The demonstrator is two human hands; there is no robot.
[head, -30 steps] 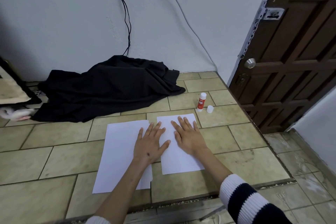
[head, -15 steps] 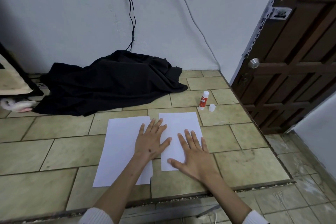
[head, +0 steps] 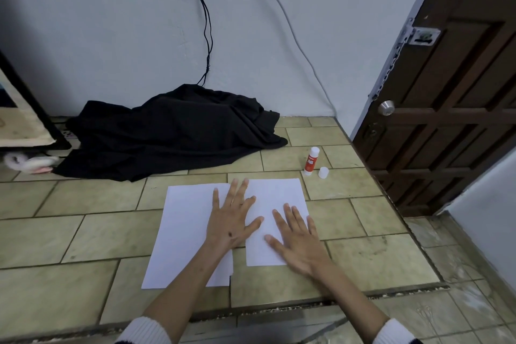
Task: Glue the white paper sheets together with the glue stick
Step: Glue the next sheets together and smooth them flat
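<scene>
From the head view, your left hand [head: 231, 227] lies flat with its fingers spread, palm down, across the seam where the two white sheets meet; it grips nothing. Its fingers reach onto the right paper sheet [head: 275, 204], while the heel of the hand sits on the left paper sheet [head: 184, 234]. Your right hand [head: 300, 244] is also flat and spread, pressing on the lower right part of the right paper sheet, with its outer edge reaching past the sheet's right border onto the floor [head: 377, 257]; it too holds nothing. Both sheets lie on the tiled floor, the left one bigger in view and nearer to you, the right one slightly overlapping its edge under your left hand. At the lower right corner of the left sheet, a second edge peeks out, so more than one sheet may be stacked there.

The glue stick [head: 311, 160] stands upright on the floor just beyond the far right corner of the right sheet, uncapped, with its white cap [head: 323, 172] standing just beside it. A crumpled black cloth [head: 170, 131] lies against the wall beyond the sheets, and a dark wooden door [head: 452, 98] closes the right side.
</scene>
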